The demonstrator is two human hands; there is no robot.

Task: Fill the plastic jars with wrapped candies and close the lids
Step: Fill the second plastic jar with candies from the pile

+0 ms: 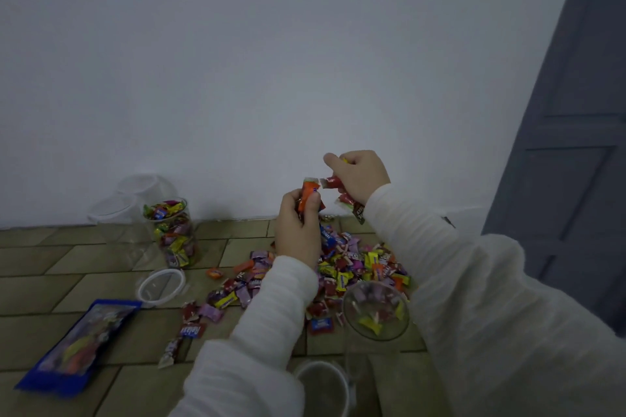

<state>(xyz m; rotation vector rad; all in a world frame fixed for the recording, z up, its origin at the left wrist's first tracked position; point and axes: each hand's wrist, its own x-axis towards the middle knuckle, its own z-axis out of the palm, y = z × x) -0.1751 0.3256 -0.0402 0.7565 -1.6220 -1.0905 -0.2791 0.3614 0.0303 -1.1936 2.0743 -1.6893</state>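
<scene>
Both hands are raised above a heap of wrapped candies [352, 267] spread on the tiled floor [50, 260] near a white wall [271, 61]. An orange-wrapped candy [309, 197] is gripped in the left hand [298, 230], whose fingers are curled round it. Red-wrapped candies [338, 183] are held in the right hand [359, 176], also with curled fingers, and 1 of them hangs below the wrist. The 2 hands are close together, the wrappers almost touching. An open plastic jar [376, 311] with a few candies inside is seen just below the right sleeve [474, 281], beside the heap. A filled jar [172, 233] without its lid is standing to the left, near the wall, with a clear lid [161, 288] lying in front of it and empty jars [118, 210] behind it. A blue candy bag [78, 345] is lying at the lower left.
</scene>
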